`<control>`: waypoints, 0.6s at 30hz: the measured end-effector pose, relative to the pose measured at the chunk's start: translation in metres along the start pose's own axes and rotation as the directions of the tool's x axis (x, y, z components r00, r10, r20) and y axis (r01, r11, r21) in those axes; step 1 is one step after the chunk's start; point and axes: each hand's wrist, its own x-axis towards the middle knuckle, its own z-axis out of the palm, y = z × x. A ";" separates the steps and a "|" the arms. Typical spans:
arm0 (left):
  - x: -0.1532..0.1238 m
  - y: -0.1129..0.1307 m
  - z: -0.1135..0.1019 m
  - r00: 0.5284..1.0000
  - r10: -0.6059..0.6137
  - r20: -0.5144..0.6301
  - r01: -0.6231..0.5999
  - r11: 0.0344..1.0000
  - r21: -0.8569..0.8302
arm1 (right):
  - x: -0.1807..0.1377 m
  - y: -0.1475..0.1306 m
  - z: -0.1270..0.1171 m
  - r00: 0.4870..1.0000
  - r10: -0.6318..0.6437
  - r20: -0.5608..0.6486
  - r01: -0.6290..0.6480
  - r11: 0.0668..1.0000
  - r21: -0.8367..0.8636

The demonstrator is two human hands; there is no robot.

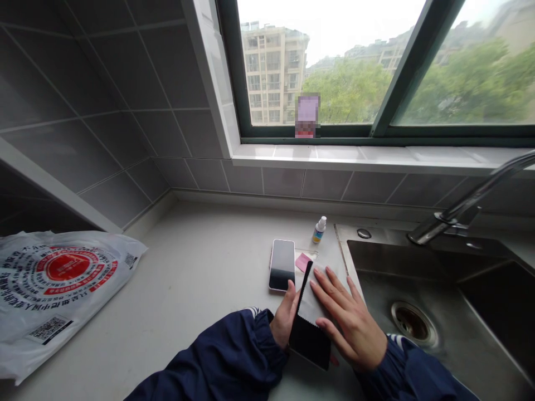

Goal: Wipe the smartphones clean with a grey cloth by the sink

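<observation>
My left hand (285, 318) is closed around the left edge of a flat black slab (310, 346), which looks like a phone or small tablet. Over its upper part lies a grey cleaning cloth (312, 298) with a zigzag-cut edge and a dark strip along its left side. My right hand (353, 326) rests on the cloth with its fingers stretched out flat. Just beyond, a phone with a dark screen (282, 265) lies on the counter. Beside that phone is a pink piece (302, 262), partly hidden by the cloth. A small white spray bottle (319, 230) stands upright behind.
On the right, a steel sink (353, 250) with a faucet (443, 220) is set into the white counter (200, 267). A printed plastic bag (100, 312) lies at the left. Tiled wall and a windowsill (334, 155) bound the back.
</observation>
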 end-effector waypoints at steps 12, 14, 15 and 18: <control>-0.006 -0.003 0.000 0.992 -0.085 -0.090 0.071 0.985 -0.154 | 0.006 -0.036 -0.008 0.988 -0.154 -0.011 0.154 0.981 0.117; -0.007 -0.001 0.003 0.987 -0.100 -0.124 0.084 0.989 -0.125 | 0.005 -0.037 -0.008 0.987 -0.162 -0.004 0.161 0.977 0.137; -0.007 0.000 0.004 0.986 -0.092 -0.140 0.079 0.992 -0.099 | 0.005 -0.037 -0.008 0.986 -0.167 -0.001 0.165 0.975 0.149; -0.007 0.002 0.003 0.982 -0.108 -0.156 0.100 0.993 -0.062 | 0.004 -0.037 -0.009 0.979 -0.203 0.008 0.198 0.961 0.192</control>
